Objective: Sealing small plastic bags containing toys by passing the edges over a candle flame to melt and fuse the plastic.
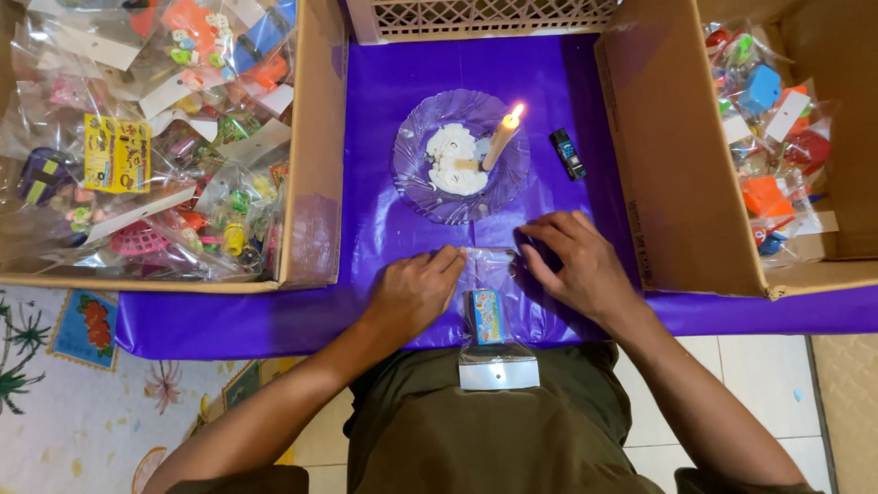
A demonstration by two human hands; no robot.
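A clear plastic bag (494, 316) with a small blue toy inside lies on the purple table (384, 110). The left hand (416, 293) and right hand (576, 265) pinch its far edge, fingers (448, 261) curled closed on it. Beyond, a lit candle (501, 139) leans on a glass plate (421, 197).
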